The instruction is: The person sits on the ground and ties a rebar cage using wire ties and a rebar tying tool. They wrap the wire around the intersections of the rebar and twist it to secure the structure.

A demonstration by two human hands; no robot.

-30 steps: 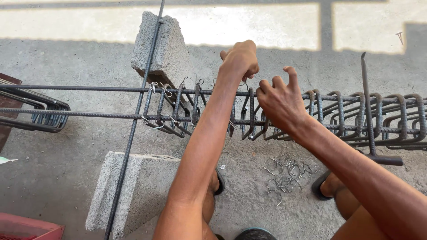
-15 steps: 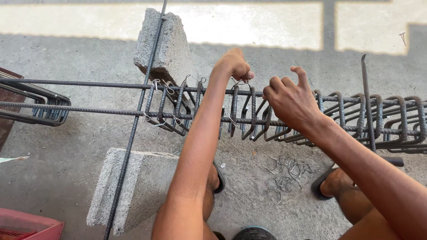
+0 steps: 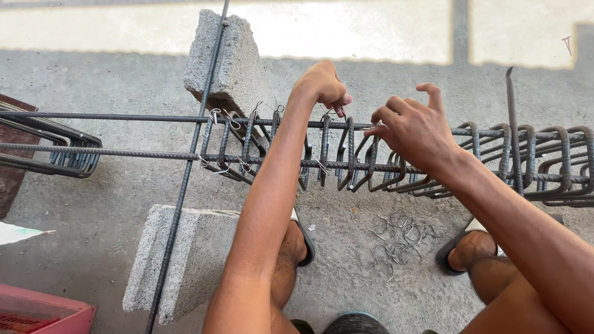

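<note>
A rebar cage lies across two grey concrete blocks: long horizontal bars point(image 3: 124, 116) threaded through several bent stirrups point(image 3: 346, 158). My left hand point(image 3: 322, 86) is closed above the top bar, pinching a thin tie wire point(image 3: 339, 111) at a stirrup joint. My right hand point(image 3: 411, 127) rests just to its right on the same bar, thumb and finger pinched at the wire's other end while the index finger sticks up. Earlier wire ties point(image 3: 216, 115) show on the stirrups further left.
One concrete block point(image 3: 229, 62) stands behind the cage, another point(image 3: 185, 260) in front, with a thin rod point(image 3: 185, 179) running diagonally over both. Loose wire pieces point(image 3: 402, 238) lie on the concrete floor between my sandalled feet. A hooked steel bar point(image 3: 512, 124) stands right; a red crate point(image 3: 43, 312) sits bottom left.
My left hand has dropped from above the cage down to the top bar. My right hand has shifted left and lowered onto the bar, closing its thumb and finger.
</note>
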